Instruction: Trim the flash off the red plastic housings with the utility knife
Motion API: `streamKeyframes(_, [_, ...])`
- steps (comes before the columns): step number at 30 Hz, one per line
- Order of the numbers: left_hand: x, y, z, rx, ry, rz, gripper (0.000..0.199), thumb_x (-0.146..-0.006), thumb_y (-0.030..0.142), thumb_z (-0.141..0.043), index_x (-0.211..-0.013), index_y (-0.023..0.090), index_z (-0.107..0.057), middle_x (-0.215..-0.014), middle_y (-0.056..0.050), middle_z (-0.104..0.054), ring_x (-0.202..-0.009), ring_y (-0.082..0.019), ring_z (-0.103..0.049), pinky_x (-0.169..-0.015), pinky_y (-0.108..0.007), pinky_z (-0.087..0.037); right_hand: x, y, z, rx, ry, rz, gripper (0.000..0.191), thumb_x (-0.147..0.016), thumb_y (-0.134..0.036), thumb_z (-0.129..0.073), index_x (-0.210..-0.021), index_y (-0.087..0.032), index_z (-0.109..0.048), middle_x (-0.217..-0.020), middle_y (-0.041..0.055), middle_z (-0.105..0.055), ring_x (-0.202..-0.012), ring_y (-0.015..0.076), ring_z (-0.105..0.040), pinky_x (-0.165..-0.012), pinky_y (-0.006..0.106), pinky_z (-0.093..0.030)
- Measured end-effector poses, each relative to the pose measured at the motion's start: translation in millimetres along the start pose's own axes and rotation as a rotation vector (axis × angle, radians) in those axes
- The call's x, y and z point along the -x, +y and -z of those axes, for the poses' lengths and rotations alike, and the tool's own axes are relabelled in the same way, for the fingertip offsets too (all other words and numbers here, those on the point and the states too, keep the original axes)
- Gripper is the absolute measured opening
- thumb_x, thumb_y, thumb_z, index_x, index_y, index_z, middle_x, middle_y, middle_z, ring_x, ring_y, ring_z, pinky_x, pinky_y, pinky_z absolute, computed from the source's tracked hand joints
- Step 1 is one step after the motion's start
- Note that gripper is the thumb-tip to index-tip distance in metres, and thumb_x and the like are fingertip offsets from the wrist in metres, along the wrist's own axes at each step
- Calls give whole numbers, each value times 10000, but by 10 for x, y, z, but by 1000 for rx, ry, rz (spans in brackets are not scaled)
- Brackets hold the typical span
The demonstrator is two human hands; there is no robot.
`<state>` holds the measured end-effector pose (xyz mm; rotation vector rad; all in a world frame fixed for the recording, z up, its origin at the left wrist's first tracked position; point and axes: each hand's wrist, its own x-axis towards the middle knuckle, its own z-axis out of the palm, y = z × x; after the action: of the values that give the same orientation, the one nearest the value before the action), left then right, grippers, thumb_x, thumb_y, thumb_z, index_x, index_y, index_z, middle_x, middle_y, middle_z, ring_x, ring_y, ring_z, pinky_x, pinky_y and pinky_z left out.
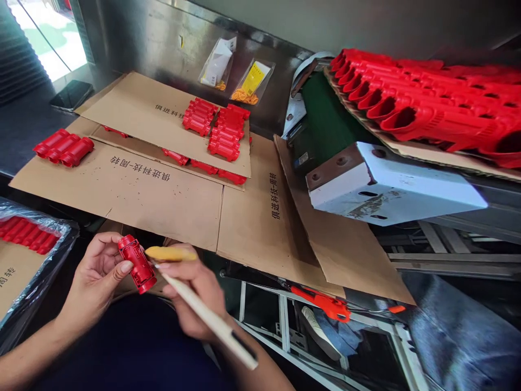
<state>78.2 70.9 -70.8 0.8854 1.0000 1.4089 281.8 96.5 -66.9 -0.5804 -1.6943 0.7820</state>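
Note:
My left hand (100, 269) grips a red plastic tubular part (137, 266) between thumb and fingers, tilted in front of my body. In my right hand (199, 293) is a slim tool with a long cream handle (203, 312), a dark patch near its back end. Its front end meets the right side of the red part; the tip is too small to make out. A yellow finger cot (171, 253) covers one finger of the right hand, which is slightly blurred.
Cardboard sheets (179, 201) cover the bench, with several red parts (65, 146) at left and more stacked behind. A lined box (61, 239) stands lower left. Right is a green conveyor (329, 119) beside larger red parts (427, 103). Orange-handled pliers (321, 304) lie below the bench edge.

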Motion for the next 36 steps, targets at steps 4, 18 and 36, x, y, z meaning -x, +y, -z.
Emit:
streamKeyframes(4, [19,47,-14,111,-46,124,370,-909,315,-882,-1219,321,-680,-1086,-57,-839,-779,-227,-832,-696,-331,-687,-55,-4,146,-298,190,-276,225,-1087,-464,-660,-1101,-247,-717,-1011,78,-808,-857,211,-806,-726,350,-696])
streamKeyframes(18, [45,107,103,-58,-200,136,672,-784,525,-943,-1383,251,-812,-1515,-228,-685,-792,-221,-724,-655,-309,-630,-189,88,-5,-436,-91,-929,455,-892,-621,-818,-823,-201,-655,-575,-74,-618,-433,77,-568,-436,176,-498])
streamKeyframes(36, [-3,116,26,57,101,77,285,-787,291,-972,-1041,222,-865,-1083,-96,-830,-799,-155,-729,-609,-161,-578,48,60,-39,171,-2,158,475,-1011,-92,-735,-1469,-214,-703,-1287,145,-788,-1025,229,-767,-831,366,-726])
